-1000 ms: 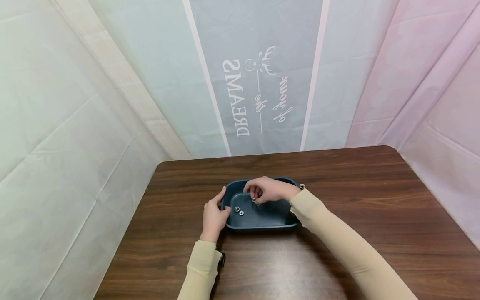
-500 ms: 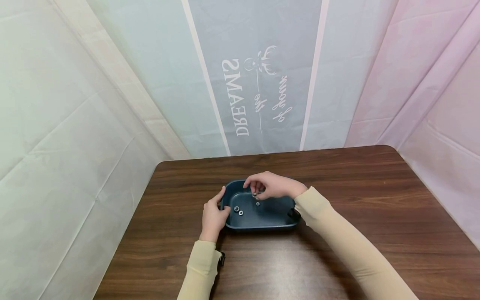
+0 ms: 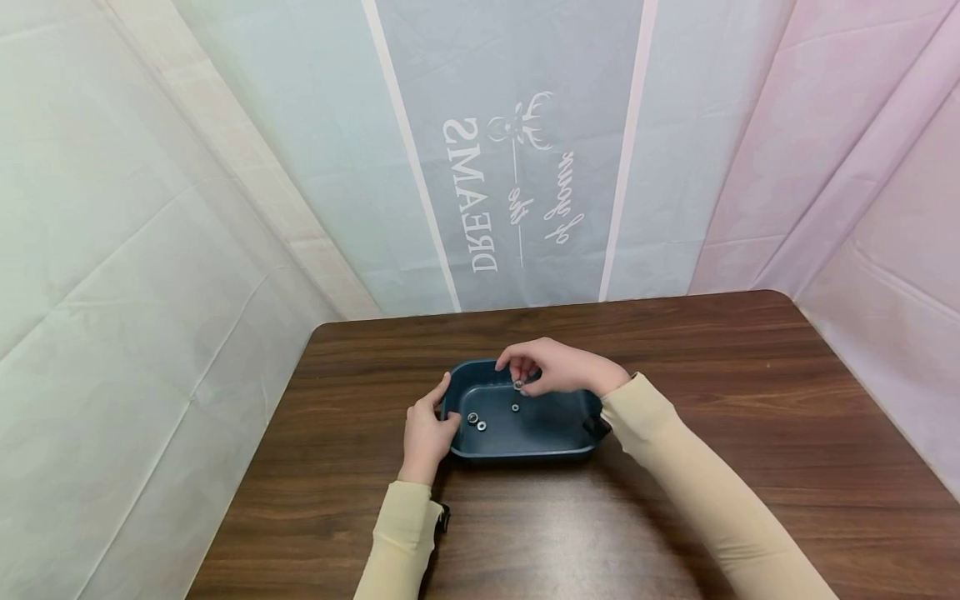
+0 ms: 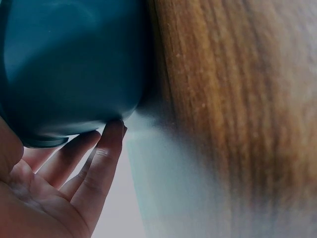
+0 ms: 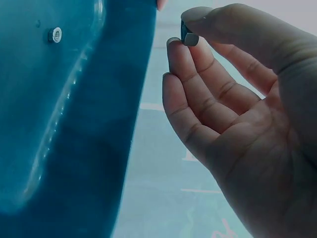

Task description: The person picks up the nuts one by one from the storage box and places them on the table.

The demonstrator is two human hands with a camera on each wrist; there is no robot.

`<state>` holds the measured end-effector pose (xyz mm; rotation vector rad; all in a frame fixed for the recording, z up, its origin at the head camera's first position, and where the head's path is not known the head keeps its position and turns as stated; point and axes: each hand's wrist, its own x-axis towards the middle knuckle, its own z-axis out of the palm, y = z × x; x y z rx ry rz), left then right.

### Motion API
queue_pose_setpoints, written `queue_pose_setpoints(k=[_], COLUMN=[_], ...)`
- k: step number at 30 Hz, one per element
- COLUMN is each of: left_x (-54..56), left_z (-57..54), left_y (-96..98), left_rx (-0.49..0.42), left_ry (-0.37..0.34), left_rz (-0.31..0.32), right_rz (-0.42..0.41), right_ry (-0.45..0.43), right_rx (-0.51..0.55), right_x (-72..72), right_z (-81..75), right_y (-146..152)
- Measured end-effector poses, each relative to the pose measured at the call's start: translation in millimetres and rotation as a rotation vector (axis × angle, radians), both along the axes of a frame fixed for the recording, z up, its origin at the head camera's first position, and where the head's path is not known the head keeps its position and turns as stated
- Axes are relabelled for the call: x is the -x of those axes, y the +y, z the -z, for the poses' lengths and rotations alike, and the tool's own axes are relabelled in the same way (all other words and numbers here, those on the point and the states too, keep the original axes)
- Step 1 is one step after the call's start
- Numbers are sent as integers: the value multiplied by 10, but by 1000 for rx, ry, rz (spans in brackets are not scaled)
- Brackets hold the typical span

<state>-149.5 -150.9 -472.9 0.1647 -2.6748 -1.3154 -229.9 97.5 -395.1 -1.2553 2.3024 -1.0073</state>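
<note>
A dark blue tray (image 3: 551, 429) sits on the table. My left hand (image 3: 427, 432) grips its left end, the thumb over the rim and the fingers against the outer wall, as the left wrist view also shows. Over the tray's far side, my right hand (image 3: 558, 367) pinches a small metal nut (image 5: 190, 37) between thumb and index fingertip, the other fingers loosely bent. On the tray floor lie a larger nut (image 3: 472, 417) and a smaller nut (image 3: 482, 426) side by side near the left end. Another small nut (image 3: 515, 408) lies near the middle.
The brown wooden table (image 3: 637, 517) extends around the tray on all sides. A grey printed curtain (image 3: 547, 250) hangs behind its far edge, with pale cloth (image 3: 150, 333) at the left and pinkish cloth (image 3: 885, 250) at the right.
My right hand has lifted and drifted right and away from me with the nut pinched. The small nut below it has come into plain view. The left hand and tray have stayed put.
</note>
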Motion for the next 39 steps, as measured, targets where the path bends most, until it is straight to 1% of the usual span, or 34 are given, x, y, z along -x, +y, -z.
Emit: queue_pose_setpoints(k=[4,10,16,27,32,39], left_x=[-1,4,-22,-34,-37,-26], left_z=[-5,-26,-28,-11,-1,5], left_y=[6,4,-2,10,12,5], left_rx=[-2,7,17,21,13,12], left_ry=[7,31,6,-6,-11,15], left_rz=[9,11,9,-1,0,7], right_rz=[18,57,73,121,140,141], right_ry=[-3,-42,-38,-32,-39,-16], right_rx=[2,4,23,70,70,69], right_x=[-19,-58,-112,-203,-215,-197], right_z=[-11,-38,-35,-16,9,29], right_y=[70,163,275,516,574,660])
